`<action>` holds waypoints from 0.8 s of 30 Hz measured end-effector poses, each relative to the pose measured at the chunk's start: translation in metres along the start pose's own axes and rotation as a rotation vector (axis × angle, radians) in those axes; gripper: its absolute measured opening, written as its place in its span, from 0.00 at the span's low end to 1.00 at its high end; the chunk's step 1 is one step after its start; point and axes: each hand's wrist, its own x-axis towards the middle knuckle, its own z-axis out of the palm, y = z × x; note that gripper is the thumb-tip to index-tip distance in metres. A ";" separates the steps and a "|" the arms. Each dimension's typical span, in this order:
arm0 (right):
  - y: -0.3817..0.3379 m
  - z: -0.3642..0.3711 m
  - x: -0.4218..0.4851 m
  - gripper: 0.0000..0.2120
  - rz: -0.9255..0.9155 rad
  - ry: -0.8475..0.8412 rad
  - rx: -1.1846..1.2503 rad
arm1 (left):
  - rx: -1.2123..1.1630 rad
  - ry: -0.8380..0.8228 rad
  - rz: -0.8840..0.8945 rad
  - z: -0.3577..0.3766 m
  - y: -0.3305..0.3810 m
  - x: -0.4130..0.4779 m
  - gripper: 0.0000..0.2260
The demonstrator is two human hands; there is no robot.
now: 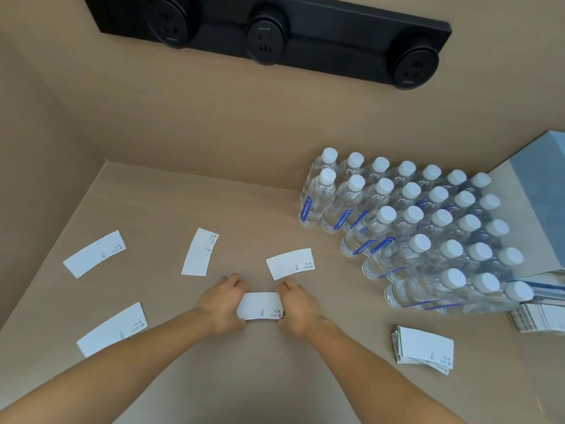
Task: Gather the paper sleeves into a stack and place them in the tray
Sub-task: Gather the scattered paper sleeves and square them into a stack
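Note:
A white paper sleeve lies in the middle of the tan table, gripped at its left end by my left hand and at its right end by my right hand. Other white sleeves lie flat and apart: one just beyond my right hand, one upright beyond my left hand, one at far left, one at near left. A stack of sleeves sits to the right. No tray is clearly in view.
Several rows of clear water bottles with white caps crowd the right side. A blue-grey box stands behind them, with a pile of paper goods at the right edge. A black socket strip runs along the back wall.

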 end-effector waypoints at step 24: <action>0.094 -0.068 0.074 0.18 0.019 0.094 0.083 | -0.080 0.095 -0.019 -0.027 0.054 0.102 0.27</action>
